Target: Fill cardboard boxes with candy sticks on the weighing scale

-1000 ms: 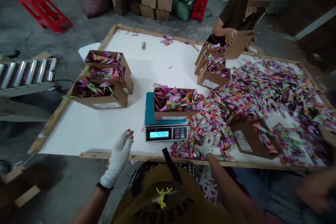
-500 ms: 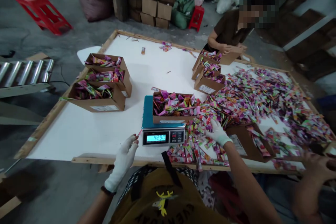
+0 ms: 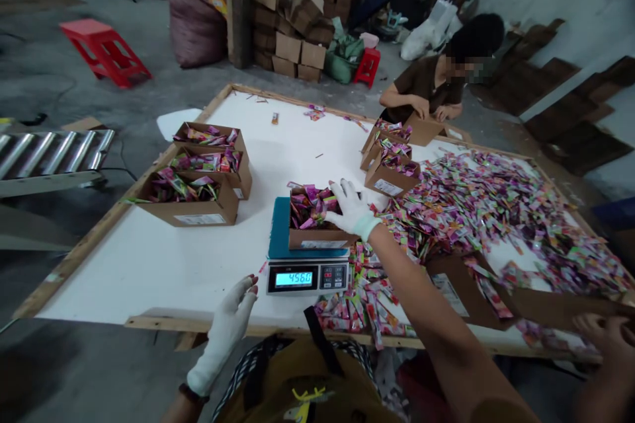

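1. The open brown carton (image 3: 317,240) sits upright on the teal platform (image 3: 278,230) of the scale (image 3: 307,276); its near wall bears a pale printed label (image 3: 325,244).
2. It is filled close to the rim with small, glossy packets (image 3: 303,203) in pink, purple, green and orange, lying at all angles.
3. The lit blue display (image 3: 294,279) seems to read 4560.
4. The gloved right hand (image 3: 352,208) is over the carton's right part, palm down, fingers and thumb spread.
5. The gloved left hand (image 3: 233,310) is near the scale's left front corner, fingers loosely extended, thumb apart, with nothing visible in its grasp.
6. The right hand covers that end of the carton and some contents; whether a packet lies under its palm cannot be told.
7. The label's print is too small to read, and the single packets in the loose heap (image 3: 466,211) blur together.
8. A co-worker's hands (image 3: 602,330) at the right edge are dark and blurred, their grip unclear.
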Demonstrator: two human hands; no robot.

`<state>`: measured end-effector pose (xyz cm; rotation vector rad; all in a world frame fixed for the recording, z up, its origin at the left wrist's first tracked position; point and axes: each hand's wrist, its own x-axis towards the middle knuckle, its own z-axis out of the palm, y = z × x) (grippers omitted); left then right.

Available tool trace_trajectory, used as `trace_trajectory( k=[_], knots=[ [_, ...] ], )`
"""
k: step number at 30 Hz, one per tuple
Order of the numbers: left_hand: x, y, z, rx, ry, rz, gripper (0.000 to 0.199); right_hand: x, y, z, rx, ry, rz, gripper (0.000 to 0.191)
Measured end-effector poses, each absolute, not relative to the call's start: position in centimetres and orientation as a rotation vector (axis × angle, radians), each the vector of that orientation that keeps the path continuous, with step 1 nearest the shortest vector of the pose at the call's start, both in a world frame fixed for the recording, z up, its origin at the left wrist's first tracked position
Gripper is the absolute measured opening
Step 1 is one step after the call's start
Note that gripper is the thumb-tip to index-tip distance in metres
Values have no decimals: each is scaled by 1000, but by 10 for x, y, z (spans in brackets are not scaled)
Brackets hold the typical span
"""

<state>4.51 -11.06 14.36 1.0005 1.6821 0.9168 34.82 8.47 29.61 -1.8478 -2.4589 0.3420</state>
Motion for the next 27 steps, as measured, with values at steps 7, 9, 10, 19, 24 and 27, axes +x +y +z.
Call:
trace_trajectory(
  k=[7, 9, 10, 19, 24, 27],
  knots=[
    [44, -123, 133, 921, 1673, 935, 64, 327, 79, 292, -1693, -2481, 134, 57],
    [45, -123, 131, 951, 1685, 937, 61, 329, 81, 291, -1682, -2459, 96, 42],
    [46, -122, 131, 969, 1690, 939, 60, 330, 84, 291, -1655, -2447, 98, 36],
    [47, -117, 134, 990, 1668, 912, 63, 385, 95, 304, -1619, -1450, 517, 29],
    [46, -120, 130, 953, 1694, 897, 61, 467, 58, 347, -1607, -1558, 264, 24],
    [50, -117, 130, 963, 1681, 862, 63, 483, 43, 362, -1698, -1893, 30, 28]
  ],
)
